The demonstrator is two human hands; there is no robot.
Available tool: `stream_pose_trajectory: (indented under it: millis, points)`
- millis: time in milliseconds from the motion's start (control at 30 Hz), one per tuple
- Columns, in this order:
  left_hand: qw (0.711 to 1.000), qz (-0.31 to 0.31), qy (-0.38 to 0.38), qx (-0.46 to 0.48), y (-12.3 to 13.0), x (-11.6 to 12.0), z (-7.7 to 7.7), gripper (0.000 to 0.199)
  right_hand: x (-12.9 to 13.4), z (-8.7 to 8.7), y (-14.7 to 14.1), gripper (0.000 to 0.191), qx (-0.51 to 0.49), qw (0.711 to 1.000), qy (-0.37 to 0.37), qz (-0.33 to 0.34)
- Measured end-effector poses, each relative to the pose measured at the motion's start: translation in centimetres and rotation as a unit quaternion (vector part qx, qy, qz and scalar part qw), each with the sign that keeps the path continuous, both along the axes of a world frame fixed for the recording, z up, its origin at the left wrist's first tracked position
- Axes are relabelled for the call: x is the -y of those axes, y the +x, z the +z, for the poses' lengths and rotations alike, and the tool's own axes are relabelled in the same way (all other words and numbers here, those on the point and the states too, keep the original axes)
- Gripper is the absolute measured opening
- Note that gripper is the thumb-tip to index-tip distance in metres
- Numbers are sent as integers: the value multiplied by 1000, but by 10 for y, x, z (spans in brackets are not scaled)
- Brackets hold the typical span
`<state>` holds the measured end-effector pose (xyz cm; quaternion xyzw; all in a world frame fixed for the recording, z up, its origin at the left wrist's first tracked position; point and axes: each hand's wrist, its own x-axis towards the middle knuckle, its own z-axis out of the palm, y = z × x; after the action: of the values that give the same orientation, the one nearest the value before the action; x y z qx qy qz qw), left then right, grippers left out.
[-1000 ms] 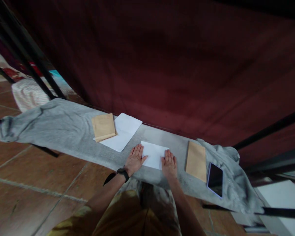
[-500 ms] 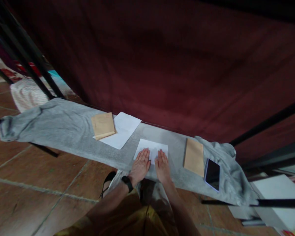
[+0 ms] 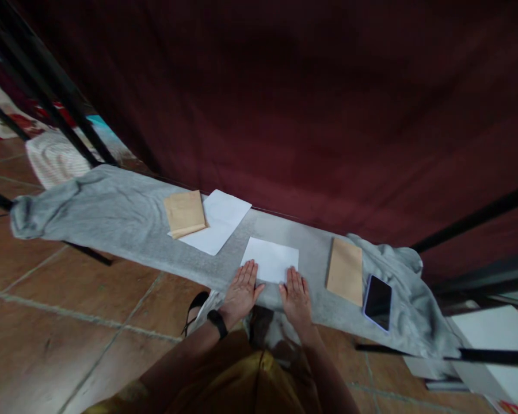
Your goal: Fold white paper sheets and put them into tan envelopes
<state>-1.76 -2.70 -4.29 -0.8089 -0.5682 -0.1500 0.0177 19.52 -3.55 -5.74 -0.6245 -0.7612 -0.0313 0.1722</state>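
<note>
A white sheet of paper (image 3: pixel 271 257) lies flat on the grey cloth (image 3: pixel 125 230) right in front of me. My left hand (image 3: pixel 242 290) rests palm down over its lower left corner, fingers stretched out and the thumb apart. Over the lower right corner lies my right hand (image 3: pixel 297 294), also flat with the fingers extended. To the left, a brown paper envelope (image 3: pixel 185 214) overlaps a larger white sheet (image 3: pixel 227 215). On the right is a brown rectangular piece (image 3: pixel 345 270), like a card or notebook.
A phone (image 3: pixel 378 302) with a pale purple edge lies beside the brown piece, near bunched cloth. A dark red curtain (image 3: pixel 285 132) hangs behind the bench. Black metal bars (image 3: pixel 479 218) stand at both ends. Below is a tiled floor (image 3: pixel 125 351), with a white box (image 3: pixel 496 328) at the right.
My hands have slid apart, the left outward to the left and the right outward to the right, uncovering the middle of the white sheet. The whole view has shifted slightly.
</note>
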Motion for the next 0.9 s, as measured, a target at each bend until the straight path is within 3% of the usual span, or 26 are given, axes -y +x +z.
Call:
stream_pose_trajectory:
  millis: [133,267,400,500,633,900]
  points:
    - [999,22,-23,-5,-6,6,6,62,11,-2,10,57,-10,1000,5,-18]
    - [999,16,-52,-4,0,-7,19,54,8,-1,13,54,-46,999,-3,-17]
    - [999,-21,-45,7,24,-36,32,50,-22,9,-7,58,-161,986,-38,-14]
    - [997,-52,-63,13,41,-54,31,52,-51,17,-28,63,-198,978,-63,27]
    - [996,-57,-74,8,47,-70,20,53,-78,20,-41,62,-143,985,-91,42]
    - [997,-32,-63,7,34,-96,10,53,-96,13,-36,53,-4,995,-99,7]
